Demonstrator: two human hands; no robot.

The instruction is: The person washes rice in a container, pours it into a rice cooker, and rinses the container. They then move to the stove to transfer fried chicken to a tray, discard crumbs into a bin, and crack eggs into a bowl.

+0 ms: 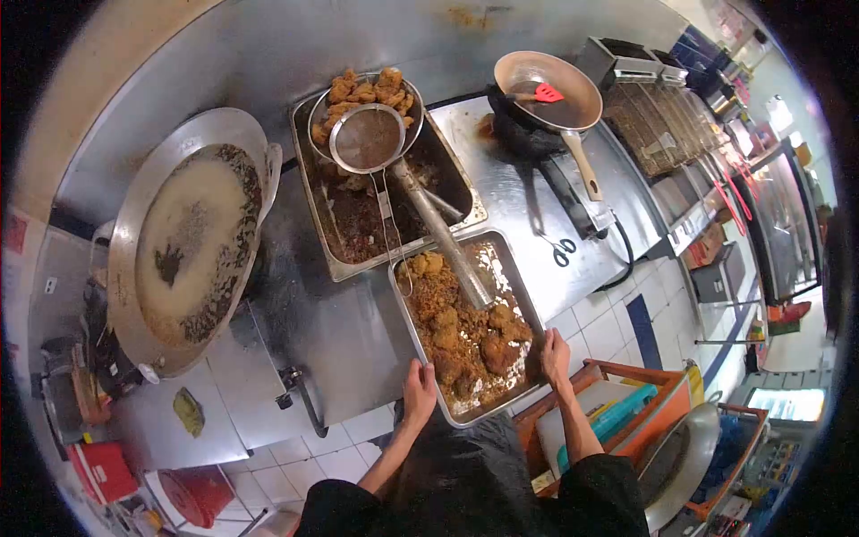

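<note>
Two bare hands grip one metal tray: the left hand is closed on its near left edge, the right hand on its right edge. In the tray lie several pieces of fried chicken amid loose crumbs, too crowded to count. Just beyond the tray stands one deeper pan, bearing one bowl of more fried pieces and one round strainer. One thick metal handle reaches over the tray. Left of the tray, well apart, is one large wok of foamy oil. Right of the tray lie one pair of scissors and, farther off, one frying pan holding one red spatula.
</note>
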